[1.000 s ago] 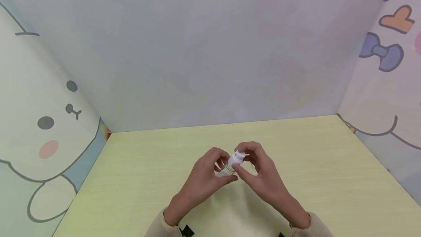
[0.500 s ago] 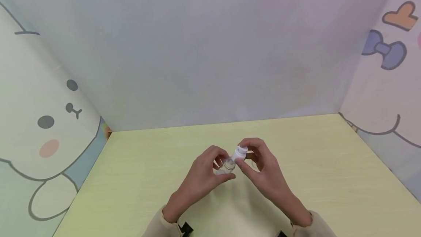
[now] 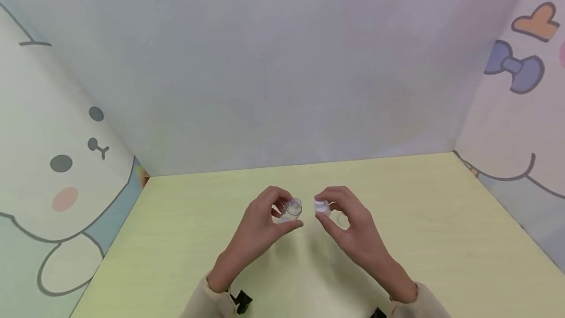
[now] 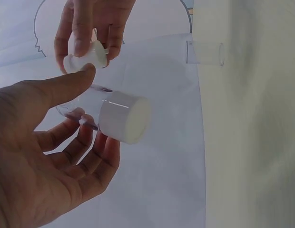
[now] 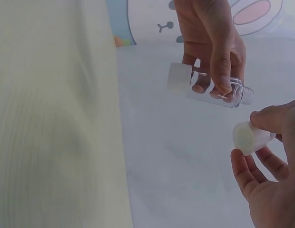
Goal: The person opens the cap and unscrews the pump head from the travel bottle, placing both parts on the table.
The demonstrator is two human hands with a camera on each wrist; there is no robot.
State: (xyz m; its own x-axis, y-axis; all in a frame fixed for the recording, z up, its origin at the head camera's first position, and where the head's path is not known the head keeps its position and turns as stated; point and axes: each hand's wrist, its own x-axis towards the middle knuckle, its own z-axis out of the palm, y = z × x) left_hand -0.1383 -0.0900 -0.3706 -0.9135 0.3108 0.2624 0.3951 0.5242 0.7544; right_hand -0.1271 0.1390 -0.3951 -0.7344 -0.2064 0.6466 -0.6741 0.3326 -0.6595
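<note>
A clear bottle (image 3: 292,210) with a bare threaded neck is held between the thumb and fingers of my left hand (image 3: 258,222). Its white base (image 4: 123,118) points toward the table side in the left wrist view. To its right, my right hand (image 3: 353,227) pinches a white pump top (image 3: 321,206); the right wrist view shows the underside of this pump top (image 5: 250,137). Bottle and pump top are apart, with a small gap between them. Behind my right thumb, a clear cylindrical cap (image 4: 204,52) stands on the table, partly framed by the right hand.
The pale yellow table (image 3: 198,210) stretches around both hands. A grey-white panel (image 3: 282,72) rises along its back edge, and side panels with cartoon animals (image 3: 66,161) border it left and right.
The pump top has come off the bottle's neck. My left hand has moved left with the bottle, widening the gap, while the right hand keeps the pump top nearly in place.
</note>
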